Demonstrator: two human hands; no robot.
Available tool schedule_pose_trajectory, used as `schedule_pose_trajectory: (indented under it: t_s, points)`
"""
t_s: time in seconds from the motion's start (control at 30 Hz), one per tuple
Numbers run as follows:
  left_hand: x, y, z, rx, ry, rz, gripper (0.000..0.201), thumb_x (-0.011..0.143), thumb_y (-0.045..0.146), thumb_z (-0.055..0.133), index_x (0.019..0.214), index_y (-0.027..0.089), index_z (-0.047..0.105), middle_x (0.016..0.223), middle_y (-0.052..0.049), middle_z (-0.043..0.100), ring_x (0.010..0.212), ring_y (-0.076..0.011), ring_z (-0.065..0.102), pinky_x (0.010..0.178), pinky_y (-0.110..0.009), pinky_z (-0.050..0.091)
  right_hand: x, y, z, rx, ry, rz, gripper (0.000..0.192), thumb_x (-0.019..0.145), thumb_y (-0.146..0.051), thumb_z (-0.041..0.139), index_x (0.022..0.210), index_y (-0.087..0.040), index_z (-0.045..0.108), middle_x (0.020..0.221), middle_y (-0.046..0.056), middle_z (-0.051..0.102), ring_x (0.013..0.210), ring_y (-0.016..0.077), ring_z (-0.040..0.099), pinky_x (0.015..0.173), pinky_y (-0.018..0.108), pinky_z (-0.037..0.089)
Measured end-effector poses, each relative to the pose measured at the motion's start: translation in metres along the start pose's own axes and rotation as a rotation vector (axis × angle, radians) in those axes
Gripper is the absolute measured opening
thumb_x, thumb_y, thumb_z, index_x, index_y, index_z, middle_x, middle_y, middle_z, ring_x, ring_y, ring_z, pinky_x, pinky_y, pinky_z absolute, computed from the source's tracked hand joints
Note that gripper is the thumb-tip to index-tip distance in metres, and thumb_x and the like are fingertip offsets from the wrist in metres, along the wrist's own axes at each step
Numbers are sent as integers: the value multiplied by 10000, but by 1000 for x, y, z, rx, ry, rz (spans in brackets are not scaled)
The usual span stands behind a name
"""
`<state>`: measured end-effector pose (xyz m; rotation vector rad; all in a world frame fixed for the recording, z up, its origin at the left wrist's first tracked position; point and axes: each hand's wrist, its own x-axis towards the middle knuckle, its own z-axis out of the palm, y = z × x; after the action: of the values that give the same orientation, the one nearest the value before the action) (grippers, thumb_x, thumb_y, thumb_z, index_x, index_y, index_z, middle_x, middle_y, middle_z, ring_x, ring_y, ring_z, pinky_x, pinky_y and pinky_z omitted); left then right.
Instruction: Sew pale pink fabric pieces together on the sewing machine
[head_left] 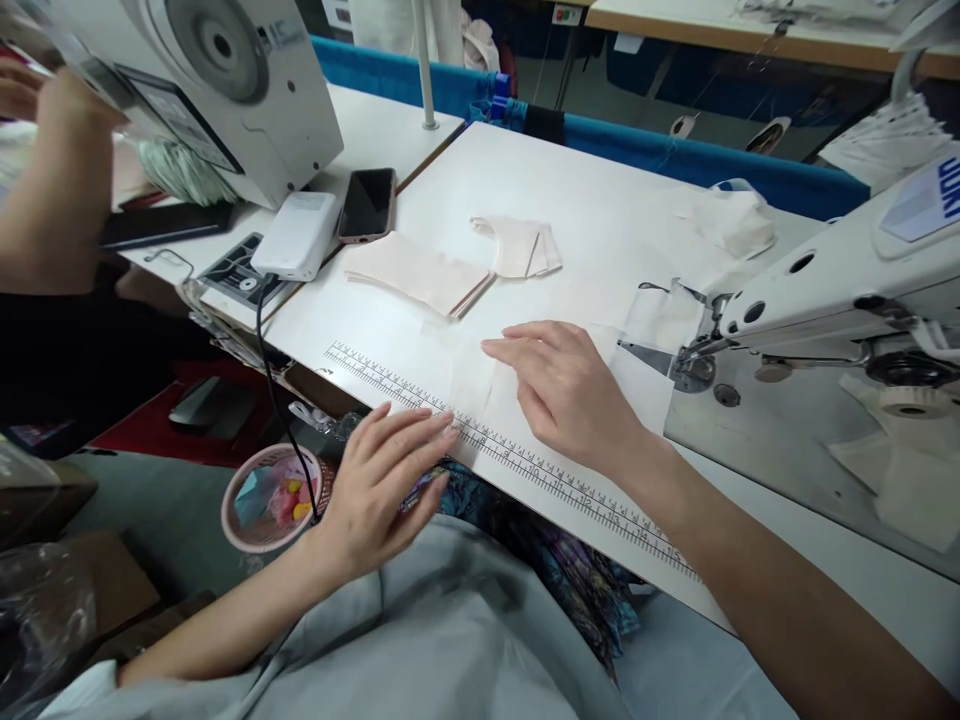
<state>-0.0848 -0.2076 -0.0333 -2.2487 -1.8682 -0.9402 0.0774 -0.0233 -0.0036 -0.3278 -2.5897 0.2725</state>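
My right hand [562, 385] rests over a thin, pale piece of fabric [471, 378] on the white table, its fingers stretched to the left. At the table's front edge my left hand [394, 480] has its fingers extended, with the tips by the fabric's near end and the printed ruler [517, 450]. Neither hand grips anything that I can see. Beyond them lie a stack of cream fabric pieces [420, 272] and a smaller stack of curved pieces [521, 247]. To the right, white cloth [660, 318] sits beside the sewing machine's needle area [697, 365].
A white sewing machine [847, 260] stands at right, another machine [225, 90] at upper left. A phone [367, 205] and a white power bank [298, 235] with a black cable lie left. Below is a pink basket [259, 540] of scraps. A co-worker's arm [64, 190] shows at far left.
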Motion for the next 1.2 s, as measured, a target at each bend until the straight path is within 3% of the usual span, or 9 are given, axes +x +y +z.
schedule_pose_trajectory:
  t_s: [0.1, 0.2, 0.3, 0.43, 0.6, 0.83, 1.0, 1.2]
  points:
    - [20, -17, -15, -50, 54, -88, 275, 922, 123, 550, 1180, 198, 606, 1101, -71, 682, 1053, -204, 613, 907, -369, 505, 0, 2, -12, -22, 50, 70, 389, 850, -19, 431, 1165, -152, 617, 1063, 76, 707, 1034, 242, 589, 884, 409, 446]
    - [55, -36, -23, -72, 56, -141, 199, 945, 155, 527, 1098, 176, 652, 1024, -62, 685, 963, -169, 637, 807, -291, 522, -2, 1, -26, -69, 67, 123, 339, 886, -49, 419, 1140, -152, 619, 1067, 80, 702, 1000, 242, 608, 832, 398, 445]
    - [91, -50, -17, -82, -2, -48, 188, 959, 206, 516, 1066, 159, 664, 1009, -69, 686, 945, -174, 632, 818, -304, 511, -12, -3, -39, -110, 55, 137, 292, 919, -76, 414, 1123, -139, 614, 1048, 83, 703, 981, 233, 630, 817, 387, 439]
    - [122, -58, 3, 59, -187, 87, 215, 940, 308, 558, 1053, 157, 660, 1005, -81, 689, 967, -229, 582, 833, -360, 473, -34, -11, -47, -102, 50, 144, 268, 926, -77, 436, 1122, -139, 608, 1027, 76, 710, 986, 217, 648, 846, 375, 446]
    - [132, -62, 10, 271, -373, 51, 264, 882, 391, 635, 1029, 172, 627, 995, -81, 672, 999, -264, 540, 814, -369, 394, -56, -17, -50, -39, 59, 140, 257, 927, -62, 445, 1122, -125, 599, 985, 74, 712, 934, 186, 662, 784, 334, 469]
    - [139, -67, 4, 208, -511, 13, 241, 915, 418, 583, 909, 180, 618, 707, -7, 607, 810, -193, 532, 856, -361, 346, -61, -16, -49, 5, 26, 135, 256, 920, -53, 461, 1123, -96, 611, 977, 78, 704, 897, 176, 648, 769, 332, 480]
    - [139, -74, 9, 72, -495, 31, 204, 905, 388, 568, 851, 202, 634, 736, -5, 627, 829, -185, 538, 885, -356, 343, -61, -22, -35, 33, -29, 57, 281, 894, -66, 486, 1138, -93, 624, 1112, 113, 682, 979, 212, 605, 845, 374, 489]
    - [134, -79, 15, 34, -411, 48, 173, 869, 376, 605, 800, 219, 629, 837, -10, 672, 917, -214, 545, 831, -354, 359, -58, -29, -21, 17, -172, -50, 377, 822, -6, 452, 1126, -105, 651, 1299, 87, 627, 920, 208, 543, 757, 367, 499]
